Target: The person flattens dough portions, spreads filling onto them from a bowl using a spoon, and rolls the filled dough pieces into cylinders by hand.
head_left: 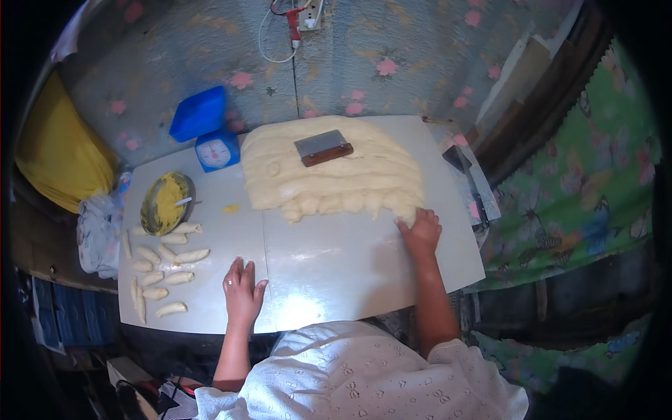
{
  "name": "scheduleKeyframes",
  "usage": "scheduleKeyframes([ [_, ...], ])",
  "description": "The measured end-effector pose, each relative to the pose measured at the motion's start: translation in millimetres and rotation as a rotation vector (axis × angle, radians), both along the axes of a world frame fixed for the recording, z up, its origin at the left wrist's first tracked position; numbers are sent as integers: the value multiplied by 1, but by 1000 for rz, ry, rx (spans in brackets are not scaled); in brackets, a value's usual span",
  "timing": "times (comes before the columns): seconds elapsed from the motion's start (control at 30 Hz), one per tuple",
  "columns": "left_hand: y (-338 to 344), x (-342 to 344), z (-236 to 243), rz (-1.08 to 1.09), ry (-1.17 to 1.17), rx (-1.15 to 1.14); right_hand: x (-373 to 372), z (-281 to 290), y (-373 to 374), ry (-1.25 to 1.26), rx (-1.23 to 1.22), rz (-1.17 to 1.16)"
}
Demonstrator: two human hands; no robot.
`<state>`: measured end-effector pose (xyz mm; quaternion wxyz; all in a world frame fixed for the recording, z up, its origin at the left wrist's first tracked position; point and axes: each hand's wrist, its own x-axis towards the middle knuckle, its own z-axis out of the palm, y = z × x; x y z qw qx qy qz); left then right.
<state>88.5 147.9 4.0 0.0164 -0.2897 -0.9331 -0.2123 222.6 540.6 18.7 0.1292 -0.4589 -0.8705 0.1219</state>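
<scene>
At the table (336, 280), the right hand (420, 232) pinches the dough slab's (329, 175) near edge, best torn evenly, while the left hand (243, 290) rests flat, empty.

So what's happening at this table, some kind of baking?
A person is working dough on a white board. The right hand touches the near edge of a big slab of pale dough, which has a scraper lying on top. The left hand rests flat and open on the board. To the left lie small shaped dough pieces, a bowl of yellow filling and a blue scale.
</scene>
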Motion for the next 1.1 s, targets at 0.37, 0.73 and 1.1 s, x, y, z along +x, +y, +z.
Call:
scheduleKeyframes([
  [0.37, 0, -4, -8, 11, 32, -16, 4, -8, 24, 106, 23, 278],
  [0.73, 1, -1, -2, 44, 47, 8, 7, 34, 44, 390, -117, 364],
  [1.1, 2, -1, 0, 67, 50, -19, -20, 28, 79, -147, -149, 566],
])
